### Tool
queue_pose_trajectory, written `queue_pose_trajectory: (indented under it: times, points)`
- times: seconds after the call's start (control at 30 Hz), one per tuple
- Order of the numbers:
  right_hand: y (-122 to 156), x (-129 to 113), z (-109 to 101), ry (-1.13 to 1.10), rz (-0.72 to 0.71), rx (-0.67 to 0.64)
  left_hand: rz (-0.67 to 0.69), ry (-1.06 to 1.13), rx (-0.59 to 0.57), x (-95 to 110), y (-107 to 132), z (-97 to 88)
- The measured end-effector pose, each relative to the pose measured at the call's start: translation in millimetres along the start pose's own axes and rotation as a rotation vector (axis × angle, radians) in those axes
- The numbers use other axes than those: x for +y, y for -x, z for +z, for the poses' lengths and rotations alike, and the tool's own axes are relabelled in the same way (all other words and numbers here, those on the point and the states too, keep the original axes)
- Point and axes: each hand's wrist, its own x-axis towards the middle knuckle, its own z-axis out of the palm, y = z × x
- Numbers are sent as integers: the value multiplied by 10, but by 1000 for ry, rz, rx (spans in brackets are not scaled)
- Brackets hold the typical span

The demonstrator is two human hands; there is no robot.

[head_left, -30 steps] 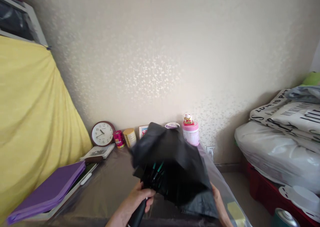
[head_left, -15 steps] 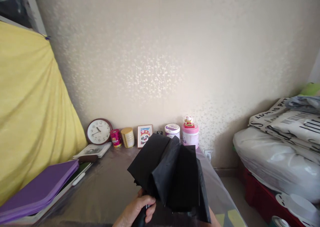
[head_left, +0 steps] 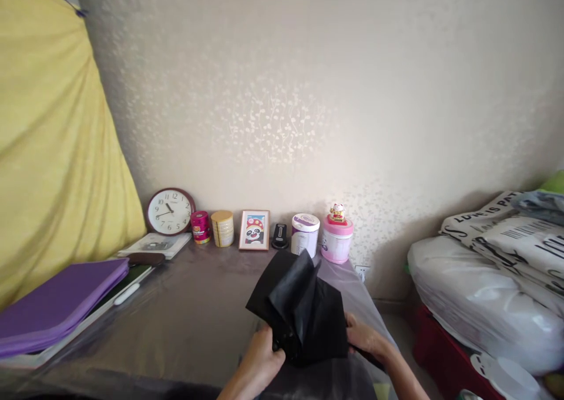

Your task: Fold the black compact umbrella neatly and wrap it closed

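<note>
umbrella: a black folding umbrella (head_left: pixel 304 306), its canopy collapsed into loose folds, is held just above the near right part of the table, between the two hands.
left hand: the left hand (head_left: pixel 261 362) comes up from the near edge and is curled around the near left end of the umbrella; its fingers are closed on the dark fabric there, and what lies under the fabric is hidden.
right hand: the right hand (head_left: pixel 363 338) sits on the near right side of the umbrella, fingers bent against the fabric and touching it; how firmly it grips cannot be told, since the cloth hides the fingertips.
table: a brown table (head_left: pixel 194 312) under a clear plastic cover runs from the left to the middle of the scene, against the far wall.
far row on the table: from left to right stand a round clock (head_left: pixel 170 211), a small red tin (head_left: pixel 200 227), a tan can (head_left: pixel 222 228), a framed panda picture (head_left: pixel 254 230), a small black object (head_left: pixel 279 235), a white and purple tub (head_left: pixel 305 234) and a pink jar (head_left: pixel 336 239) with a little cat figure (head_left: pixel 337 212) on its lid.
left side: a purple folder (head_left: pixel 57 306) lies on the near left of the table, with a booklet (head_left: pixel 154 245) farther back near the clock; a yellow cloth (head_left: pixel 53 147) hangs beside them.
right side: well apart from the table, bundles of bedding (head_left: pixel 489 288) in clear plastic are stacked on a red box (head_left: pixel 445 353).
</note>
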Motion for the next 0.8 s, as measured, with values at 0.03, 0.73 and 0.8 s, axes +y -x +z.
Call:
queue_pose_trajectory:
  times: [0.03, 0.73, 0.8]
  points:
    - [25, 56, -45, 5, 36, -84, 25, -57, 17, -23, 2, 27]
    - [574, 594, -428, 426, -73, 460, 75, -544, 18, -129, 325, 22]
    - [570, 441, -406, 474, -178, 532, 79, -492, 2, -132, 343, 17]
